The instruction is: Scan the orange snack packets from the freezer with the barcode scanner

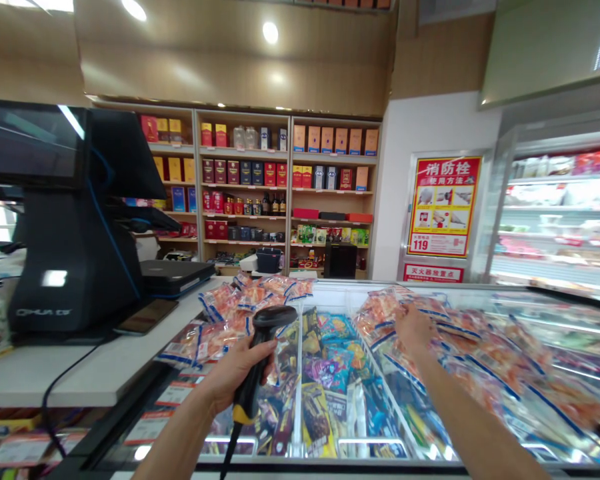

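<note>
Black handheld barcode scanner w/ yellow band [260, 363]: clamped in left hand [240, 377], over glass-topped chest freezer [325, 427]. Right hand [414, 330]: fingers closed on orange-red snack packets [445, 340] stacked on lid. Risk: slick bags may slide off; cord could snag.

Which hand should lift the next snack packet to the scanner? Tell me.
Right. The right hand already rests on the snack packets atop the freezer; the left hand is gripping the barcode scanner.

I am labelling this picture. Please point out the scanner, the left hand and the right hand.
scanner [273, 319]: head view, on its black head.
left hand [235, 373]: head view, on the back of the hand gripping the handle.
right hand [414, 330]: head view, on the back of the hand resting on the snack packets [480, 347].
</note>
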Demonstrator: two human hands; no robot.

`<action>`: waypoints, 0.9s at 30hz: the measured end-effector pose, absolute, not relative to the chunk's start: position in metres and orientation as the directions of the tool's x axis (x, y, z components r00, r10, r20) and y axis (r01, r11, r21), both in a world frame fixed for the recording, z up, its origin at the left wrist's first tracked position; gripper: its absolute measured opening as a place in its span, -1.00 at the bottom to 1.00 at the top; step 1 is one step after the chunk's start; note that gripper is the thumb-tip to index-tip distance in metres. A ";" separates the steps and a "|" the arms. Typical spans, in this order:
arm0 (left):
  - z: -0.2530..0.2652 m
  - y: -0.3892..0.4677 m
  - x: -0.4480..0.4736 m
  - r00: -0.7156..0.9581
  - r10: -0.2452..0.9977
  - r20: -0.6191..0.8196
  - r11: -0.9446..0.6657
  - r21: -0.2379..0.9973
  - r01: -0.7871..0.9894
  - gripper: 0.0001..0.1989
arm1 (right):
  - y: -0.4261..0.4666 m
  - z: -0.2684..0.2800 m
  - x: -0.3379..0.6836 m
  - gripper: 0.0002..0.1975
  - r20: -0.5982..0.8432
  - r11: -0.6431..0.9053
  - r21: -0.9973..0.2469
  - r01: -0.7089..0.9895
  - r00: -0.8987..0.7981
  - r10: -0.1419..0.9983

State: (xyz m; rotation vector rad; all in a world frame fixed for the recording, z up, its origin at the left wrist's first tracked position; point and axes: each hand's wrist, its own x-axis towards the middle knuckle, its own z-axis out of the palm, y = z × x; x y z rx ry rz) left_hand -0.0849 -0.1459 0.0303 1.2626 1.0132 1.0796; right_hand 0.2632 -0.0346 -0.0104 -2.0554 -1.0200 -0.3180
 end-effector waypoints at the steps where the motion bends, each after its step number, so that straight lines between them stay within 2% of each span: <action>1: 0.029 -0.146 -0.090 0.199 0.980 0.011 0.000 0.999 -0.053 -0.78 | -0.035 -0.010 0.263 -0.67 0.561 -0.358 -0.534 0.766 0.638 0.527; 4: 0.024 -0.149 -0.105 0.167 0.986 0.008 0.003 0.998 -0.066 -0.80 | -0.037 -0.012 0.242 -0.65 0.701 -0.249 -0.473 0.845 0.532 0.476; 7: 0.021 -0.151 -0.115 0.124 0.992 -0.019 0.031 0.995 -0.097 -0.79 | -0.041 -0.021 0.192 -0.68 0.751 -0.006 -0.394 0.919 0.326 0.574; 10: 0.020 -0.154 -0.121 0.115 0.992 -0.046 0.060 0.991 -0.118 -0.78 | -0.049 -0.038 0.128 -0.71 0.634 0.197 -0.402 0.894 0.117 0.764; 13: 0.020 -0.157 -0.124 0.108 0.993 -0.041 0.057 0.988 -0.144 -0.80 | -0.062 -0.053 0.074 -0.68 0.465 0.295 -0.452 0.842 -0.059 0.883; 15: 0.019 -0.159 -0.126 0.105 0.994 -0.027 0.043 0.987 -0.158 -0.81 | -0.070 -0.059 0.050 -0.61 0.419 0.373 -0.447 0.813 -0.178 0.890; 18: 0.018 -0.161 -0.129 0.105 0.994 -0.022 0.039 0.986 -0.160 -0.81 | -0.079 -0.062 0.030 -0.42 0.445 0.491 -0.352 0.797 -0.319 0.837; 20: 0.018 -0.161 -0.129 0.098 0.995 -0.024 0.039 0.987 -0.158 -0.80 | -0.080 -0.062 0.027 -0.46 0.453 0.555 -0.279 0.784 -0.403 0.796; 23: 0.019 -0.163 -0.127 0.066 0.997 -0.027 0.038 0.987 -0.156 -0.80 | -0.073 -0.060 0.040 -0.54 0.446 0.592 -0.244 0.768 -0.454 0.772; 27: 0.023 -0.166 -0.122 0.054 0.998 -0.039 0.046 0.987 -0.153 -0.81 | -0.054 -0.055 0.085 -0.56 0.486 0.402 -0.235 0.885 -0.252 0.837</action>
